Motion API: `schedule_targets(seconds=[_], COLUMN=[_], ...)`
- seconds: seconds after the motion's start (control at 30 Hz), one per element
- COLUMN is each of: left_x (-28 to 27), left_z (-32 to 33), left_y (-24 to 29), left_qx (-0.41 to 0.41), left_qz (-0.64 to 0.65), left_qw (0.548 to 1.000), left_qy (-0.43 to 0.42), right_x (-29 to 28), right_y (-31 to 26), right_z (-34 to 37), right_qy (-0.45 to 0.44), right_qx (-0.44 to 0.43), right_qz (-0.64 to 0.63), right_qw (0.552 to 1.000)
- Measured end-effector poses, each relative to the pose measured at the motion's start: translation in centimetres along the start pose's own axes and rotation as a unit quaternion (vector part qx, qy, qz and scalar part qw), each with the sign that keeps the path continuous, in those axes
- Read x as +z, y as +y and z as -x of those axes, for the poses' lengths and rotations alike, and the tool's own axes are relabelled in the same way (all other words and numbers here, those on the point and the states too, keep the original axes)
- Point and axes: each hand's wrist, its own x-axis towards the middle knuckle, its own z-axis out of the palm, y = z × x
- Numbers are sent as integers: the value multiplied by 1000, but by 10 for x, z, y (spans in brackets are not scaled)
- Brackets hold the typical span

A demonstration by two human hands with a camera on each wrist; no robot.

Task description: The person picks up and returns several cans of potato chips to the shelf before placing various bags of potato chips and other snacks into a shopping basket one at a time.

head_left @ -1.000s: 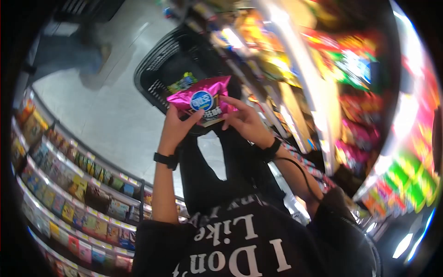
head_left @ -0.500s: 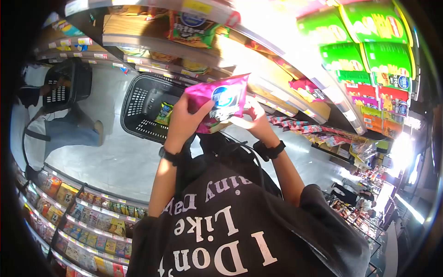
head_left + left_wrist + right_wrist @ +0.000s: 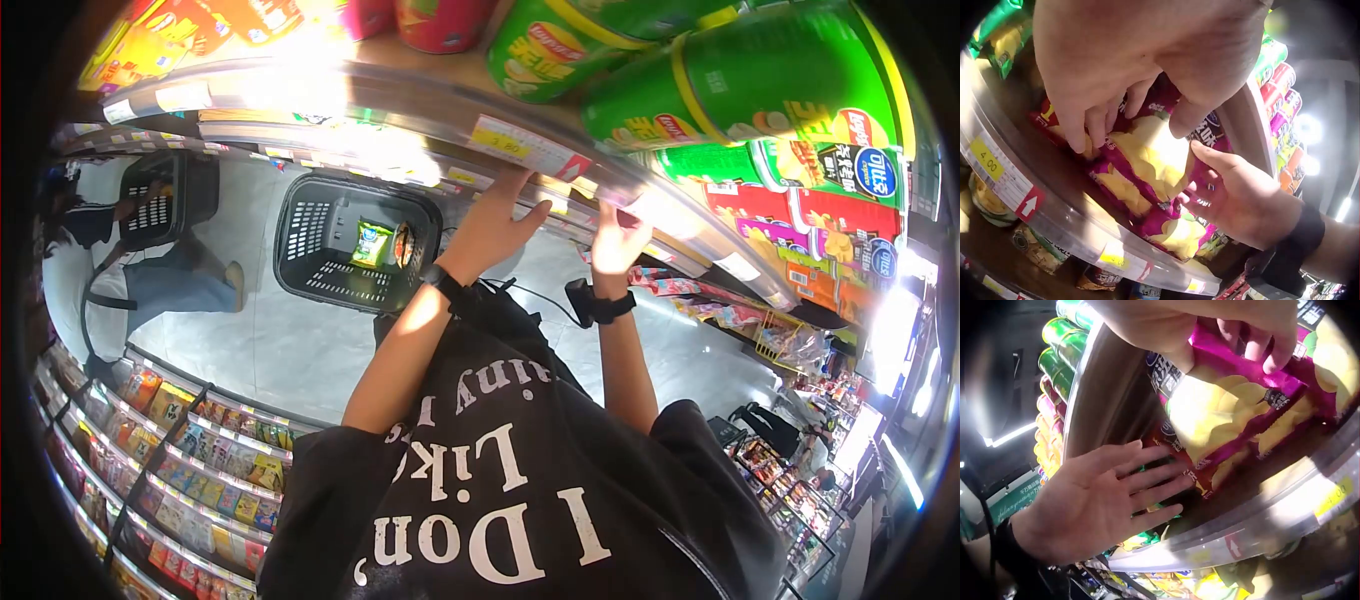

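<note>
At the shelf, my right hand (image 3: 620, 245) (image 3: 1244, 194) (image 3: 1210, 328) grips the edge of a magenta chip bag (image 3: 1157, 147) (image 3: 1219, 412), its thumb and fingers on either side in the right wrist view. My left hand (image 3: 497, 228) (image 3: 1147, 53) (image 3: 1094, 503) is beside the bags, palm showing and fingers spread in the right wrist view; in the left wrist view its fingers hang over the bags. More magenta bags (image 3: 1179, 234) (image 3: 1335, 356) lie there. In the head view the shelf edge hides most of them.
A black basket (image 3: 295, 215) on the floor holds a green packet (image 3: 372, 243) and a dark packet. Green canisters (image 3: 740, 80) stand on the upper shelf, above a price-tag rail (image 3: 520, 145). Left are a person (image 3: 85, 290) with another basket and a low goods rack (image 3: 200, 470).
The magenta bag, earlier between both hands near the basket, has moved to the shelf. My left hand has come off it and straightened. The head view has turned and come closer to the shelves.
</note>
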Motion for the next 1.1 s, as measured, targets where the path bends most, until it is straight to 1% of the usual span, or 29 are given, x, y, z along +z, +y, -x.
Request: schedule_targets(seconds=[0.03,0.07,0.13,0.17,0.27,0.3,0.37,0.4,0.43,0.47,0.5,0.53,0.57,0.6,0.63,0.67,0.73,0.8,0.83,0.87,0.93,0.97,1.0,1.07,1.1], left_x=[6,11,17,17,6,4,-1,-1,2,-2,-7,-14,-19,-22,-28,-37,-55,-72,-73,-79,-94,-99,-102,-104,-102], left_z=[-3,-5,-8,-9,-6,-5,1,6,11,14,21,30,40,50,64,77,102,132,150,160,182,194,209,233,246], left_y=[-3,-6,-15,-16,-15,-17,-20,-24,-30,-31,-32,-36,-43,-50,-60,-70,-87,-102,-121,-137,-156,-168,-181,-214,-230], left_qx=[-1,-3,-53,-80,-76,-58,-27,-23,-20,-17,-55,-82,-107,-131,-209,-227,-263,-307,-315,-320,-351,-366,-359,-344,-344], left_qz=[-16,-31,-36,-37,-68,-67,-67,-49,-33,-16,7,26,47,69,64,83,126,142,152,163,196,213,236,276,292], left_qw=[1000,999,997,995,993,994,995,997,998,999,998,996,993,989,976,970,955,937,929,922,895,879,867,835,814], left_qy=[-7,-14,-36,-45,-51,-58,-64,-55,-43,-30,-44,-32,-22,-13,-15,9,61,92,116,143,195,220,254,330,365], right_x=[2,1,10,14,11,10,0,-2,2,5,-2,3,11,19,23,22,17,29,36,45,76,103,127,174,196], right_y=[2,2,-8,-13,-31,-28,-8,1,-1,-1,7,0,-13,-32,-42,-43,-45,-46,-43,-38,-29,-25,-22,13,38], right_z=[-2,-2,1,2,2,4,4,3,0,-2,-5,1,5,16,24,33,47,64,71,76,87,89,93,102,113], right_qy=[2,-1,-9,-19,-97,-94,-90,-94,-88,-84,-86,-64,-42,3,12,56,58,-17,-59,-130,-246,-314,-379,-527,-569], right_qx=[-52,-41,-21,-4,78,102,73,59,8,30,32,38,44,56,65,65,119,120,138,131,183,214,246,281,289], right_qz=[42,10,-55,-72,-27,-18,54,87,89,42,69,93,117,138,145,167,217,132,139,153,120,146,175,166,166], right_qw=[998,999,998,997,992,990,992,990,992,995,993,993,991,989,987,982,967,984,979,971,944,913,875,785,752])
